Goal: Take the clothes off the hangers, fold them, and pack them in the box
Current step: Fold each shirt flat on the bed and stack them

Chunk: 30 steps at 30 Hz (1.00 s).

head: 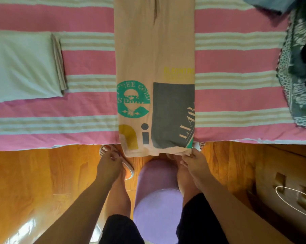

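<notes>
A beige printed T-shirt (154,50), folded lengthwise into a long strip, lies across the pink striped bed (236,99); its near end hangs over the bed edge. My right hand (194,162) pinches the near right corner of that end. My left hand (109,162) hovers just left of the near left corner, fingers curled, holding nothing I can see. A folded pale green garment (22,66) lies on the bed at the left. A cardboard box (287,187) stands on the floor at the right.
A heap of dark patterned clothes (300,71) lies at the bed's right end. A wire hanger (296,199) rests across the box. A purple stool (157,199) stands between my legs on the wooden floor (43,182).
</notes>
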Motion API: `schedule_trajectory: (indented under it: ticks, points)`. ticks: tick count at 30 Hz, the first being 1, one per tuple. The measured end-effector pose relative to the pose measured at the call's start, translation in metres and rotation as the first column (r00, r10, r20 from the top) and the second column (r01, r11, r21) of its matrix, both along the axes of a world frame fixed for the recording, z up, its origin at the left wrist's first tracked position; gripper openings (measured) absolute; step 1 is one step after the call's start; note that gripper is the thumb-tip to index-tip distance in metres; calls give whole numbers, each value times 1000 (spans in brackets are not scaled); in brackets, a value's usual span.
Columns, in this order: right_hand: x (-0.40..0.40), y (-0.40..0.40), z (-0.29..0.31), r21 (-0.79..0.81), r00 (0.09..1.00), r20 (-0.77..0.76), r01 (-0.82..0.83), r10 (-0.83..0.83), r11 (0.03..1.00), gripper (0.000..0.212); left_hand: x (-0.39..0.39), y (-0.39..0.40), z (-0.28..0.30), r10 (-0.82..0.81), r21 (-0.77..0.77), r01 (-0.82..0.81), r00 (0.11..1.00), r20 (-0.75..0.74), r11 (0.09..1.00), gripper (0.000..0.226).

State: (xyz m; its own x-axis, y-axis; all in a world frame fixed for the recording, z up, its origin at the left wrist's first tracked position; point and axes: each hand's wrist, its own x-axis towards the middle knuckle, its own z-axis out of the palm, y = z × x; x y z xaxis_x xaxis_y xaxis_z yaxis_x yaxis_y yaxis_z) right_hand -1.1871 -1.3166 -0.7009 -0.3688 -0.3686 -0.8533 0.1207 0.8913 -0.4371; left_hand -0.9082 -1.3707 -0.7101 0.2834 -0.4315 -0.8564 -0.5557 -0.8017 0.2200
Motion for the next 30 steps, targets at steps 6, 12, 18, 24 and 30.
schedule_trajectory:
  ticks: [6,12,18,24,30]
  points:
    - [3,4,9,-66,986,-168,-29,17,997,37,-42,6,15,80,88,-60,968,-238,994,5]
    - [-3,-9,7,-156,998,-56,13,-22,988,30,-102,-3,9,360,142,-332,831,-425,933,31]
    - [-11,4,4,-162,950,-280,-192,141,968,25,-105,-4,-3,354,109,-339,855,-379,934,11]
    - [-20,25,11,-146,664,-569,-662,484,735,14,-98,2,11,331,113,-316,819,-469,942,7]
    - [-19,31,12,367,492,-371,-702,788,611,43,-89,14,-2,-53,-12,51,958,-282,999,18]
